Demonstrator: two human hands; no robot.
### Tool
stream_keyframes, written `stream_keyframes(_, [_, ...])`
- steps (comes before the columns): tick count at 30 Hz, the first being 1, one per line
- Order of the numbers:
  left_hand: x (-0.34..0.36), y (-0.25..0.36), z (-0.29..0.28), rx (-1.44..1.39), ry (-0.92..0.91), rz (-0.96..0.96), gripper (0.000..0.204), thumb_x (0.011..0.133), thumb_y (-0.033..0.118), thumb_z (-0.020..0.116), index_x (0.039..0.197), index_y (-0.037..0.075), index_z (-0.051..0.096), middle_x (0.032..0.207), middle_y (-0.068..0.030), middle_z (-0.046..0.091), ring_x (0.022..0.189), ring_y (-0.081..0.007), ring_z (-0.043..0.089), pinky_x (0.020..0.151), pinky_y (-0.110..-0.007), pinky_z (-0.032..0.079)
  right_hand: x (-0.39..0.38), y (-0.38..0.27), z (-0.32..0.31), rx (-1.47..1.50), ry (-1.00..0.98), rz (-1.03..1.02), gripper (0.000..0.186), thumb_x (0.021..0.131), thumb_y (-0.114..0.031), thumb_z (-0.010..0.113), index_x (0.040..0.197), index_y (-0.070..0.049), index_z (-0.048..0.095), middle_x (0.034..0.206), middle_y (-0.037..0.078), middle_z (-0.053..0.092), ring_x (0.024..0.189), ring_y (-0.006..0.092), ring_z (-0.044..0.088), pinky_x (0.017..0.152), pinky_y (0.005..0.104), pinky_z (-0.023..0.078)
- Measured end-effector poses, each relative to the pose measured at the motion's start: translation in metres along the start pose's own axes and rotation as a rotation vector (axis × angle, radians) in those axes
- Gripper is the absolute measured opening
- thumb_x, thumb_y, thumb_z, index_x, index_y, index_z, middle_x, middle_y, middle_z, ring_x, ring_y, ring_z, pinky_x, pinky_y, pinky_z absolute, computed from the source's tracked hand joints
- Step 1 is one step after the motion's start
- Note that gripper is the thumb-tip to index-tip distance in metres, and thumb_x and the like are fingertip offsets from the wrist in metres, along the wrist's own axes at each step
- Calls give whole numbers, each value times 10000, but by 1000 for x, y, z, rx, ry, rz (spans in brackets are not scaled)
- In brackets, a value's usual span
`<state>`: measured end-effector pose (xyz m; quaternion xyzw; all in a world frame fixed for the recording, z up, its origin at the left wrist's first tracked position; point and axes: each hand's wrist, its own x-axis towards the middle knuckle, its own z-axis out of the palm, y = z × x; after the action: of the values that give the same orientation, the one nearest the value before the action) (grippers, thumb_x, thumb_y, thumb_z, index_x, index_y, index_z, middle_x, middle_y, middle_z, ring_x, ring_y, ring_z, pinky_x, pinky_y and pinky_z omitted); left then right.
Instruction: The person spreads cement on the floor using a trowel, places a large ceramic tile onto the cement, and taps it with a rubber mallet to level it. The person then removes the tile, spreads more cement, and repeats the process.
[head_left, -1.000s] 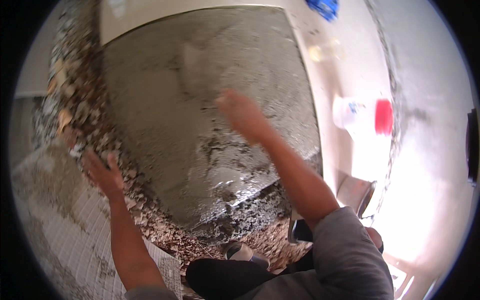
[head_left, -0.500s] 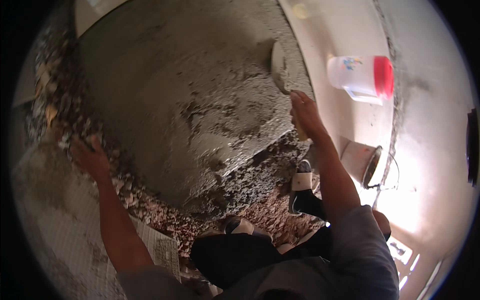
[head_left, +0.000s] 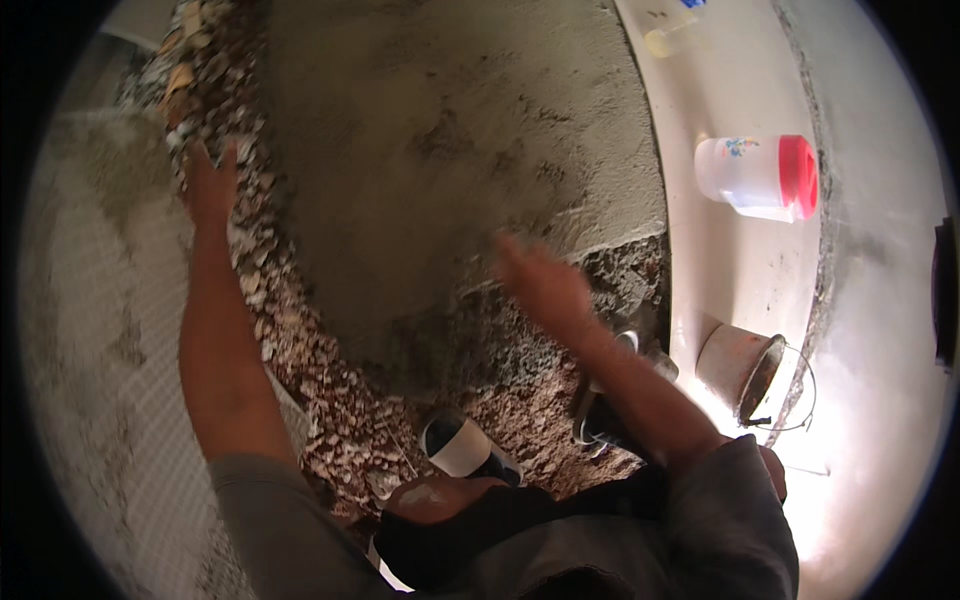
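Observation:
A grey bed of wet mortar spreads in front of me, smooth at the far end and rough along its near edge. My right hand, smeared by motion, is closed over the near part of the bed. The trowel it grips is lost in the blur; its blade shows plainly only in the earlier picture. At the left, my left hand is open, fingers spread, over the strip of broken rubble beside the mortar; whether it bears weight I cannot tell.
A clear jug with a red lid lies on the pale ledge at the right. Nearer stands or lies a dirty bucket with a wire handle. Dusty tiled floor borders the rubble. My feet in sandals are on reddish rubble close to the mortar.
My right hand has swung left and nearer from the right edge of the mortar. My left hand has shifted farther forward along the rubble. The whole view has turned and moved somewhat.

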<state>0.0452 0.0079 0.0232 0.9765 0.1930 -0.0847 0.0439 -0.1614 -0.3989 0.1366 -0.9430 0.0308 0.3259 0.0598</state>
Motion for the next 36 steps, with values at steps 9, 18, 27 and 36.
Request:
stream_keyframes(9, [-262,-5,-14,-897,97,-89,667,959,508,442,1436,54,337,1468,-181,340,1369,-355,300,1114,-468,266,-19,109,2,615,264,312,453,962,-377,414,1204,-7,514,958,238,631,841,387,633,782,500,492])
stream_keyframes(18, [-403,-25,20,-1140,188,-331,524,986,345,464,1403,36,389,1426,-155,416,1315,-278,391,1080,-414,309,-81,-72,96,674,25,-117,423,962,-379,450,1269,-88,469,1061,241,611,965,413,612,815,470,495])
stream_keyframes(27, [-410,-29,37,-1102,165,-267,484,993,297,458,1390,24,409,1411,-207,417,1215,-319,499,988,-406,425,-58,78,38,210,273,79,347,960,-378,432,1232,-165,456,909,199,640,839,377,658,709,501,528])
stream_keyframes(36, [-411,-25,41,-1096,77,-307,509,986,332,477,1385,23,413,1410,-193,421,1281,-309,434,1045,-396,370,-21,134,18,965,339,250,481,929,-351,476,1199,40,550,1006,230,644,932,321,634,837,438,482])
